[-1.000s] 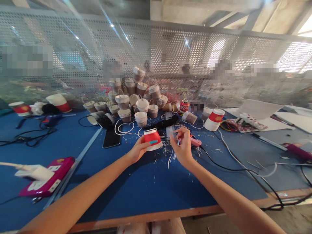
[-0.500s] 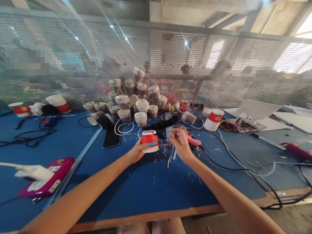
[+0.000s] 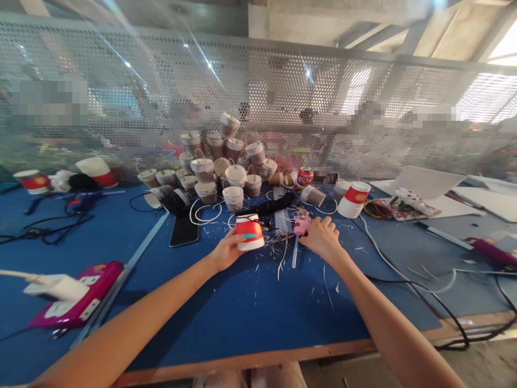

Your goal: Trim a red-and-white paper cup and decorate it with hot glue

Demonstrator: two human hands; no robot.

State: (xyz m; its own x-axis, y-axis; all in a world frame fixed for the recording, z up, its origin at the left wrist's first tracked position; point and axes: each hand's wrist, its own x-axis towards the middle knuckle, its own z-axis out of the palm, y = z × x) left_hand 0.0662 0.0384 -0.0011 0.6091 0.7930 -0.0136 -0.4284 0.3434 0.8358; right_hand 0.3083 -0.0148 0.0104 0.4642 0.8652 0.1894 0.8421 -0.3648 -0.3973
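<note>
While left hand grips red-white cup | right hand arches over pink glue gun, grasp unclear

In my left fingers was the cup. The phone was left of it on the table, the glue gun right, little buckets behind.

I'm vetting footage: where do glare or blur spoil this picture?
Head view: glare streaks cross the perforated metal screen; everything beyond looks hazy, partly pixelated; upper right washes out; the red-and-white paper cup in the left hand is fairly clear.
</note>
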